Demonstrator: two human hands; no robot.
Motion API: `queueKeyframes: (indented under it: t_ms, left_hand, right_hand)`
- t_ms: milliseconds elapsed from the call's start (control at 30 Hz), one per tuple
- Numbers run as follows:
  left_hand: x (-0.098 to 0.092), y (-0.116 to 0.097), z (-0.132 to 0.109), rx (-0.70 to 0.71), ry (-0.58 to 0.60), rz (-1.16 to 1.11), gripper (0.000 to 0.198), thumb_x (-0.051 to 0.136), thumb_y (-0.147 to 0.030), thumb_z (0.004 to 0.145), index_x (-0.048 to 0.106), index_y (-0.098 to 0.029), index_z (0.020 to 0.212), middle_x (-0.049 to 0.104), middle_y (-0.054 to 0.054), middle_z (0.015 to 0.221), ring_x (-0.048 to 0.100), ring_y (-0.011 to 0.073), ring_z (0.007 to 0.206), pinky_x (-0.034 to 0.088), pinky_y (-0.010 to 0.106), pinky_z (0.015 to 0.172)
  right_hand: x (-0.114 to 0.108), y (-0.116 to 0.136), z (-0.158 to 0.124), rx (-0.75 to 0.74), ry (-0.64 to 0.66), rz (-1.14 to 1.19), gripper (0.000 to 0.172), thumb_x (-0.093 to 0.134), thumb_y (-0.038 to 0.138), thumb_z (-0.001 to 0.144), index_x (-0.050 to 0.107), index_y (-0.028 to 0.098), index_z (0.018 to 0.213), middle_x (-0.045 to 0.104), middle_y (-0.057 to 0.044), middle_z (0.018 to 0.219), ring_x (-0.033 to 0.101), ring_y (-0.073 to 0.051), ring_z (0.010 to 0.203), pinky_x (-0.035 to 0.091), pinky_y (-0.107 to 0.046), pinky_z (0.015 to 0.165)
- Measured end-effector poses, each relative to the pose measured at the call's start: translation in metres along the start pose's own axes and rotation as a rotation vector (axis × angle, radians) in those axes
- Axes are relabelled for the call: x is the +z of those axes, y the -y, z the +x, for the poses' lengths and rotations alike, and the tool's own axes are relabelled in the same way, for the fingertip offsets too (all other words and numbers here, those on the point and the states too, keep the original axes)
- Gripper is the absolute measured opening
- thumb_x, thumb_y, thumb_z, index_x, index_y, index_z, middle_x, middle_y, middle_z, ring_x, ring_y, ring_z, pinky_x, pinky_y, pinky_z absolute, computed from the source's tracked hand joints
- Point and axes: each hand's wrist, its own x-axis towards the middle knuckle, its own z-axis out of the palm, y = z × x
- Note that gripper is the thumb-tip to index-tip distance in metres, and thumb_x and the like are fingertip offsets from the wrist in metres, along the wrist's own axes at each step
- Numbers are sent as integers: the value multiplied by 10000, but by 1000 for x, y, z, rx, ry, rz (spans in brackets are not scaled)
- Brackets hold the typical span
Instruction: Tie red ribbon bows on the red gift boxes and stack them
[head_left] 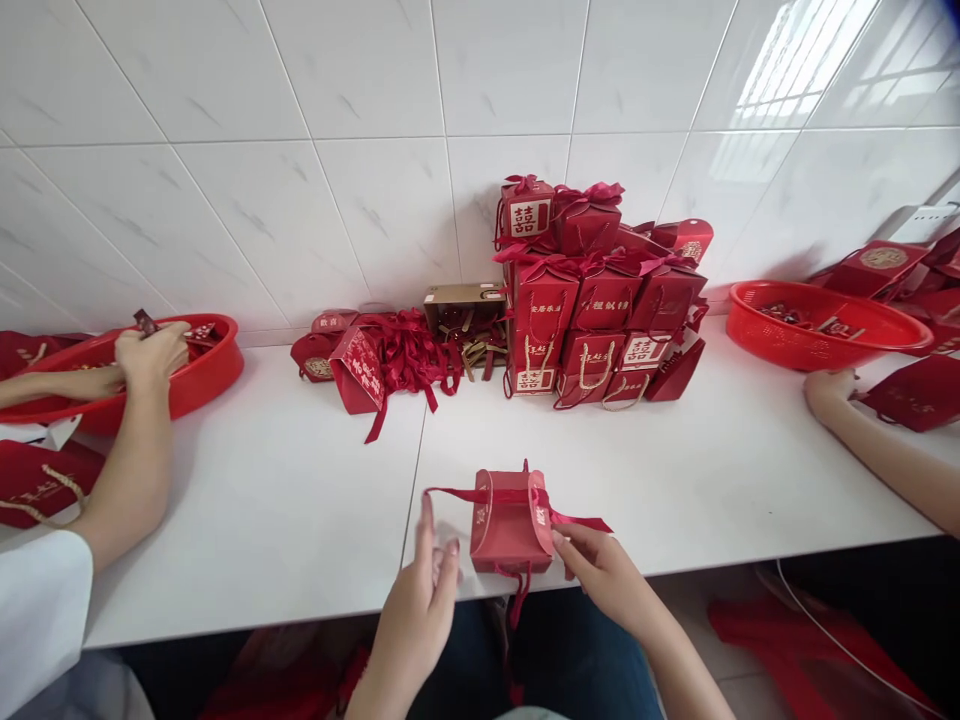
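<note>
A small red gift box stands open at the front edge of the white table, with a red ribbon running across its top and out to both sides. My left hand is just left of the box, fingers stretched upward near the ribbon's left end, slightly blurred. My right hand is at the box's right side, fingers pinched on the ribbon's right tail.
Finished red boxes are stacked against the tiled wall, beside a brown carton and loose ribbons. Red basins sit at the left and right. Another person's hands reach into the left basin; a further person's hand rests at right.
</note>
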Motion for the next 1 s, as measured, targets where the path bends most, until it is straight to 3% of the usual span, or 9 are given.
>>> queueKeyframes:
  t_ms: [100, 200, 300, 367, 467, 633, 767, 867, 1000]
  left_hand:
    - [-5, 10, 11, -11, -70, -148, 628, 516, -526, 856, 388, -250, 1406, 674, 42, 980, 602, 178, 686, 463, 299, 657]
    - [-7, 17, 20, -1, -26, -197, 553, 491, -559, 866, 522, -230, 1310, 606, 104, 1238, 612, 235, 1010, 488, 321, 794]
    - [-4, 18, 26, 43, 14, -229, 508, 484, -547, 884, 552, -247, 1288, 518, 97, 1387, 454, 259, 1290, 404, 344, 995]
    - [-1, 15, 32, 28, -24, -316, 529, 500, -539, 884, 477, -275, 1342, 493, 86, 1413, 461, 250, 1285, 379, 359, 1021]
    - [5, 7, 44, -41, -91, -605, 522, 577, -528, 847, 460, -289, 1296, 551, 85, 1323, 594, 235, 1091, 471, 356, 878]
    - [9, -9, 52, -110, -10, -1184, 335, 751, -285, 723, 617, -243, 1028, 647, 9, 997, 639, 146, 828, 500, 244, 652]
    - [7, -20, 45, -141, -96, -1237, 214, 790, -215, 655, 645, -195, 810, 574, -50, 664, 555, 75, 584, 438, 188, 521]
    - [4, -27, 38, -87, -147, -1178, 235, 790, -298, 659, 590, -176, 659, 598, -27, 626, 584, 109, 598, 465, 218, 549]
    - [4, -33, 33, -15, -235, -1037, 294, 757, -393, 686, 585, -164, 620, 621, 9, 635, 607, 155, 619, 465, 251, 522]
  right_hand:
    - [5, -5, -1, 31, 48, -5, 518, 490, 570, 869, 628, 222, 1228, 509, 15, 615, 488, -161, 599, 380, -287, 578]
    - [11, -14, 1, 61, 24, 40, 626, 519, 538, 866, 440, 238, 1409, 541, 27, 641, 500, -159, 592, 404, -296, 589]
    - [17, -16, 4, 46, -125, 221, 699, 581, 511, 836, 340, 275, 1449, 615, -16, 895, 498, -121, 539, 420, -295, 551]
    - [19, -11, 5, -22, -228, 442, 652, 638, 474, 811, 400, 320, 1397, 579, -62, 1172, 555, -116, 609, 442, -290, 561]
    - [18, 2, 6, -83, -265, 862, 498, 704, 389, 785, 540, 362, 1254, 516, -31, 1319, 598, -122, 782, 481, -265, 638]
    - [16, 10, 8, 60, -311, 1312, 332, 823, 310, 662, 683, 273, 960, 617, 16, 839, 573, -98, 689, 480, -211, 573]
    - [12, 13, 4, 142, -303, 1473, 214, 838, 247, 629, 670, 237, 761, 575, 49, 630, 572, -97, 620, 479, -211, 537]
    - [5, 19, -3, 160, -284, 1540, 166, 803, 230, 671, 642, 229, 715, 593, 58, 608, 570, -92, 585, 488, -221, 535]
    - [-5, 27, -11, 111, -352, 1546, 173, 793, 213, 670, 621, 213, 685, 609, 65, 597, 557, -80, 539, 480, -210, 513]
